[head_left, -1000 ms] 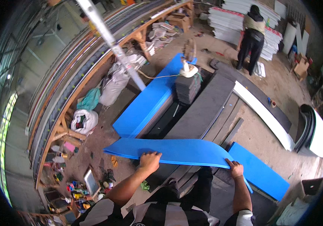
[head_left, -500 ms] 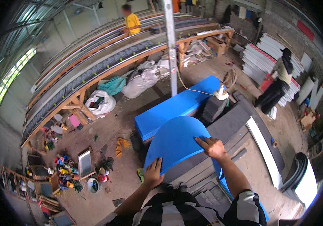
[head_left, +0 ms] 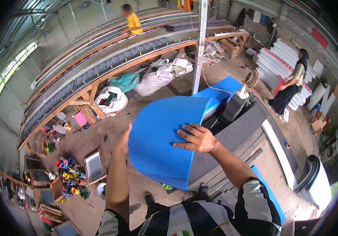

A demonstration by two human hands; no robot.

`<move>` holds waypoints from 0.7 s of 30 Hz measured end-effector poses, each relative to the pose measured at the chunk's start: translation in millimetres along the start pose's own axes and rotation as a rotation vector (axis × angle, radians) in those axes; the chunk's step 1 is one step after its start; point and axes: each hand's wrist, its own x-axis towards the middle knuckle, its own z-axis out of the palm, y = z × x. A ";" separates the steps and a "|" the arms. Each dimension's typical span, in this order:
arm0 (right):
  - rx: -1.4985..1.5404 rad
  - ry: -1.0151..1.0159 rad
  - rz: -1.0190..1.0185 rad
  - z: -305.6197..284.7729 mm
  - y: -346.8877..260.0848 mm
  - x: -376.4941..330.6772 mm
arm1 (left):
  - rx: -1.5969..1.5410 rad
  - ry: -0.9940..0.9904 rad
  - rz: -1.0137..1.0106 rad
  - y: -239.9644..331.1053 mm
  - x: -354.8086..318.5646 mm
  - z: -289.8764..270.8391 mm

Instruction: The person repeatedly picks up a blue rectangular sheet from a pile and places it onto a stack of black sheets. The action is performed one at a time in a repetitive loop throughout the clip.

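The blue sheet (head_left: 157,126) bends under the right hand (head_left: 200,140), fingers spread, grip unclear, beside the flat left hand (head_left: 124,139). Repositioning seems underway, likely needing support next.

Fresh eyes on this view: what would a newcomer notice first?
First, the big curved blue sheet at centre, the left hand at its left edge and the right hand spread over its right side. Next, the long table sweeping across the upper left, with a person in yellow near the top.
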 end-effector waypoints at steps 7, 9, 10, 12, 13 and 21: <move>0.757 0.363 1.842 37.7 -101.0 125.9 | 0.147 0.059 0.215 24.2 -75.6 -94.2; 0.641 0.400 1.339 109.1 -123.3 74.5 | 0.134 0.082 0.283 25.3 -76.4 -126.4; 1.043 0.364 1.527 132.0 -130.5 53.3 | 0.141 0.064 0.320 28.4 -80.7 -129.7; 1.710 0.340 1.888 125.7 -144.7 89.1 | 0.168 0.059 0.407 42.6 -98.0 -137.6; 1.713 0.430 1.853 119.4 -148.5 91.0 | 0.154 0.010 0.376 39.4 -87.5 -141.4; 1.465 0.525 1.678 117.0 -146.4 132.1 | 0.408 -0.145 0.349 57.7 -51.5 -168.8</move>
